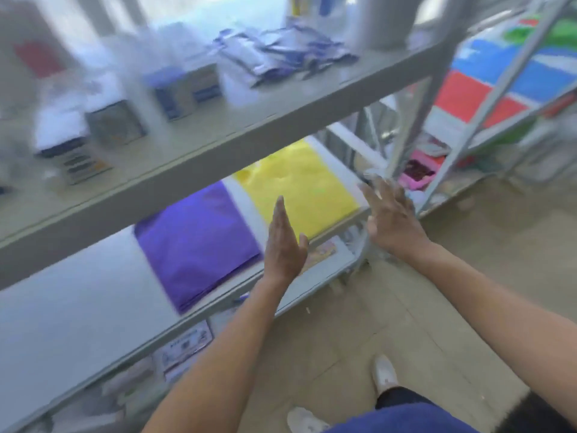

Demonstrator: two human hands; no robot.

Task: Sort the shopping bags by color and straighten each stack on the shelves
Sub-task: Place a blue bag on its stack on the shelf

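Observation:
A purple stack of bags (196, 242) lies on the middle grey shelf (78, 314), with a yellow stack (299, 185) to its right. My left hand (285, 242) is flat and edge-on, fingers straight, at the front edge between the two stacks. My right hand (390, 217) has its fingers spread, just off the yellow stack's right front corner by the shelf post. Neither hand holds anything. The picture is blurred by motion.
The upper shelf (237, 135) carries small boxes (184, 92) and loose purple-white packets (281, 54). A second rack to the right holds red (462, 95), blue (490, 60) and green (543, 32) stacks, with pink items (418, 173) lower down. Tan floor and my white shoes (385, 373) lie below.

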